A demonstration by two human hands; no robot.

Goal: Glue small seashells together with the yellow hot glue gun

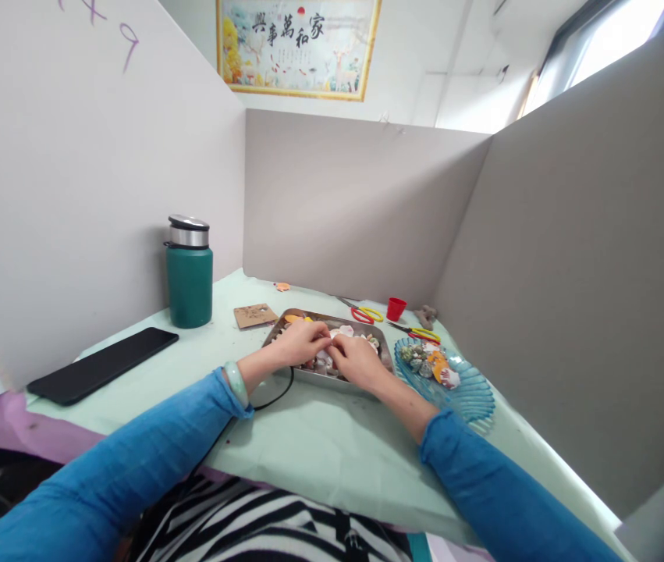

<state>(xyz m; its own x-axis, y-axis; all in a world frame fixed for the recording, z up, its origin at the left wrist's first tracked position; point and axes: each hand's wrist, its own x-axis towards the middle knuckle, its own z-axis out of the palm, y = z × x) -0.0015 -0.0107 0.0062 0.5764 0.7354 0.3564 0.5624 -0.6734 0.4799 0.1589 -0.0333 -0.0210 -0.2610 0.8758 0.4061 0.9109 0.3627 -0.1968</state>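
Note:
Over a metal tray (328, 381) of small loose pieces, my left hand (303, 342) and my right hand (358, 361) meet at the fingertips. Both are closed in a pinch, and whatever is between the fingers is too small and covered to make out. White pieces (346, 331) show just behind the fingers, and orange-yellow ones (295, 318) lie in the tray's far left part. My hands hide much of the tray's middle. To the right of my right hand, a blue ribbed glass plate (477, 400) carries greenish, silvery and orange-and-white decorated pieces (438, 365).
Red-and-yellow scissors (367, 314), a second pair (419, 333) and a red cup (395, 309) are behind the tray. A brown card (254, 315), a green flask (189, 285) and a black phone (106, 364) are on the left. Grey panels (360, 203) enclose the table.

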